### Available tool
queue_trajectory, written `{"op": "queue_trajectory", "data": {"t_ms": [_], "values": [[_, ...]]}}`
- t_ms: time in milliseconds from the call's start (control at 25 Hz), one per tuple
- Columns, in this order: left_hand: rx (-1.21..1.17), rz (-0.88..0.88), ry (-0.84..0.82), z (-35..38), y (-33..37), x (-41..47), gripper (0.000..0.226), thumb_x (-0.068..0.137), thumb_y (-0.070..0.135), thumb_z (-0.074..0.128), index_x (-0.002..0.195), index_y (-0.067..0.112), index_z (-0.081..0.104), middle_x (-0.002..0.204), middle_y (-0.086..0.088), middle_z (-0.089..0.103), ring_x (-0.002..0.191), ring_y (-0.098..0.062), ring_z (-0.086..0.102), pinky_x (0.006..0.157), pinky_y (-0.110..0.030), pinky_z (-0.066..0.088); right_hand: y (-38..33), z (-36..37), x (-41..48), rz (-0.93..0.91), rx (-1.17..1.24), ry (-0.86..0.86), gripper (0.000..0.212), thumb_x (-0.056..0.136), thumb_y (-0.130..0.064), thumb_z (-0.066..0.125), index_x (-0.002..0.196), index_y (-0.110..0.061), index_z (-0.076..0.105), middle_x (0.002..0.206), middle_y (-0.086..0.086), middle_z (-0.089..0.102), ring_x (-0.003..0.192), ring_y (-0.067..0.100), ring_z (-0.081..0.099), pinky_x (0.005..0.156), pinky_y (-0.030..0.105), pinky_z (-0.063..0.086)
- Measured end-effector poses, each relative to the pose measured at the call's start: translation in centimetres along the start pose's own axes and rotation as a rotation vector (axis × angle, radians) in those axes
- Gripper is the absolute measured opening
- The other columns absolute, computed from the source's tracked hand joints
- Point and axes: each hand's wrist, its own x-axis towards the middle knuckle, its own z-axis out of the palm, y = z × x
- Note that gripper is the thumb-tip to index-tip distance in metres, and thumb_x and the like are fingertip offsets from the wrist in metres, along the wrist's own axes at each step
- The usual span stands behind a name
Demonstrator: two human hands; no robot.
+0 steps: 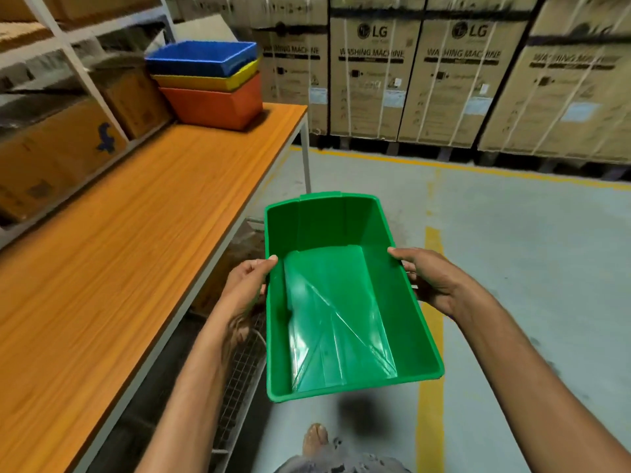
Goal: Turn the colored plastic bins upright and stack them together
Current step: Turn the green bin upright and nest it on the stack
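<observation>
I hold a green plastic bin (341,302) upright in the air over the floor, to the right of the wooden table (129,233). My left hand (247,285) grips its left rim and my right hand (430,281) grips its right rim. The bin's inside is bare. At the far end of the table stands a stack of three upright bins: an orange bin (215,105) at the bottom, a yellow bin (208,81) nested in it, and a blue bin (205,58) on top.
Shelving with cardboard boxes (51,158) runs along the table's left side. Tall washing machine cartons (461,73) line the back. A wire rack (239,370) sits under the table's edge. Yellow lines mark the grey floor (529,250). My foot (316,438) shows below.
</observation>
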Motion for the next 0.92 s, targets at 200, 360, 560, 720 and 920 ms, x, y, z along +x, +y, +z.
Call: {"op": "queue_trajectory", "data": {"t_ms": [200,360,560,720,920], "values": [[0.015,0.069,-0.058,2.7,3.3,5.2,0.034,0.096,0.017,0.069,0.122,-0.001,0.058,0.104,-0.017,0.071,0.083,-0.022,0.067,0.078,-0.036,0.057,-3.1,-0.6,2.9,-0.113,0.021,0.043,0.008,0.098,-0.015,0.064,0.093,-0.021,0.065,0.088,-0.002,0.076,0.081,0.011,0.066,0.077,0.035,0.050],[0.089,0.153,-0.124,5.4,6.1,10.0,0.029,0.096,0.012,0.068,0.120,0.001,0.056,0.097,-0.011,0.070,0.080,-0.020,0.068,0.068,-0.026,0.060,-5.5,-2.2,6.4,-0.133,0.075,0.132,0.012,0.097,-0.015,0.066,0.108,-0.018,0.064,0.117,0.008,0.075,0.102,0.017,0.067,0.099,0.047,0.050],[0.131,0.155,-0.159,11.1,8.4,16.5,0.031,0.095,0.010,0.069,0.121,-0.002,0.057,0.092,-0.008,0.069,0.077,-0.016,0.071,0.077,-0.032,0.060,-8.5,-6.3,12.7,-0.122,0.119,0.182,0.012,0.097,-0.014,0.066,0.109,-0.015,0.063,0.116,0.010,0.074,0.096,0.017,0.066,0.082,0.038,0.049],[0.126,0.134,-0.126,16.7,10.7,22.3,0.031,0.096,0.005,0.067,0.120,-0.011,0.059,0.089,-0.010,0.071,0.059,0.000,0.070,0.058,-0.013,0.055,-12.3,-10.3,19.4,-0.114,0.137,0.139,0.008,0.097,-0.013,0.065,0.101,-0.020,0.062,0.096,0.002,0.075,0.080,0.010,0.066,0.059,0.025,0.048],[-0.011,0.091,-0.007,22.8,14.6,28.1,0.030,0.094,0.012,0.071,0.120,-0.003,0.063,0.106,-0.017,0.074,0.078,-0.014,0.070,0.070,-0.022,0.056,-19.1,-15.0,27.5,-0.076,0.111,0.022,0.005,0.098,-0.016,0.064,0.100,-0.021,0.063,0.088,-0.001,0.073,0.063,0.005,0.064,0.042,0.016,0.042]]}}
